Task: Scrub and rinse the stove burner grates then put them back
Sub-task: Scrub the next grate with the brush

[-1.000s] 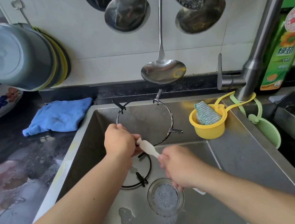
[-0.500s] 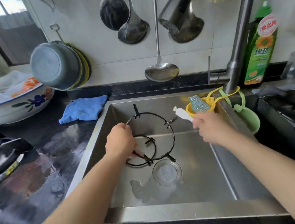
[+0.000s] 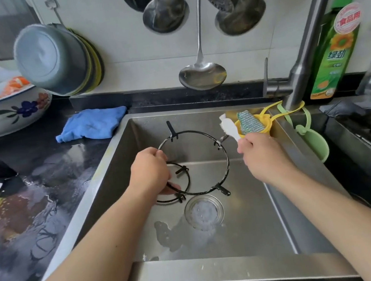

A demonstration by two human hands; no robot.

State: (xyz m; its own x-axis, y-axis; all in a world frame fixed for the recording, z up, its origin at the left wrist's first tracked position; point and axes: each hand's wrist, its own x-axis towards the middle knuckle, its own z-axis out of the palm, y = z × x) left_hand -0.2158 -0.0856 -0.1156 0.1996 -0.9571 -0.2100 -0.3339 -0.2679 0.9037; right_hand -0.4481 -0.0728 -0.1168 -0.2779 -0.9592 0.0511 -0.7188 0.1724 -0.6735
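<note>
Right hand [image 3: 262, 158] grip clamps brush [image 3: 229, 127], now lifted beside yellow holder [image 3: 264, 127]; left hand [image 3: 149, 172] still grips grates [image 3: 227, 163].

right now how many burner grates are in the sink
2. The large grate stands tilted in the sink, its far rim gripped by the left hand. The small grate lies under that hand, overlapping the large one. None seem hidden.

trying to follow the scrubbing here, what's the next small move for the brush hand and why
Probably drop the brush into the yellow cup. The right hand holds it by the handle right at the cup, bristles up and off the grates. The left hand grips the large grate in the sink, so rinsing likely follows.
</note>
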